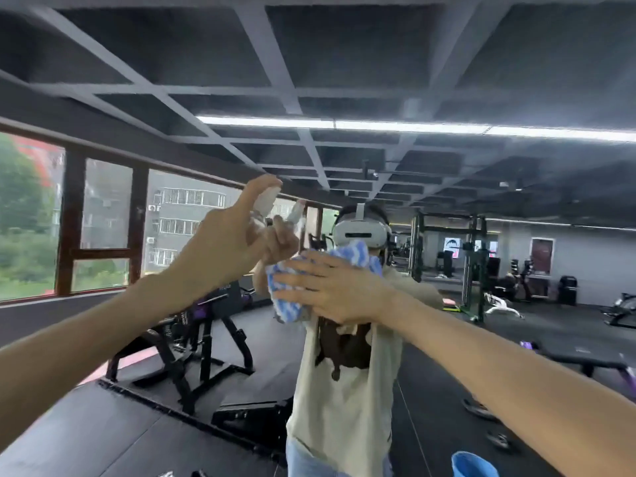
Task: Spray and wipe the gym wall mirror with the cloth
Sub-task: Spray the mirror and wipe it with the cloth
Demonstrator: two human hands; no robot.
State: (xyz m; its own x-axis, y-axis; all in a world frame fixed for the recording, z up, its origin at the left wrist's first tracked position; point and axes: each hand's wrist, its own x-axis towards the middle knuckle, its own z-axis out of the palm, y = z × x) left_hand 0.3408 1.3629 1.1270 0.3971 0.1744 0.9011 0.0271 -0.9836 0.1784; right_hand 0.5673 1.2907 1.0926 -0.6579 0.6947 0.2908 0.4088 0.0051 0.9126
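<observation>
Blue-and-white cloth [287,301] lies flat on the mirror [447,215], pressed there by the right hand [332,292]. The fingers of this hand are straight and spread apart; they do not curl around the fabric, they only push it against the glass. The cloth shows on the left of the fingers and again above them, so its long axis seems to run on a slant, from lower left to upper right, under the palm.

Up and to the left of the cloth, the left hand [223,242] grips the spray bottle [265,200]. Its fingers are clamped around the body, and one finger appears to lie over the top of the head — I cannot tell if it is pressing. The nozzle points away from the person, toward the glass. The bottle's reflection [296,211] stands just beside the bottle, so I judge that the bottle is very near the mirror, but not touching.

The relation that matters — the sprayed zone should be above and left of the cloth. The right hand is already on the glass and is nearer to it; a stroke up-left, across the cloth's long axis, would probably reach the wet part.
</observation>
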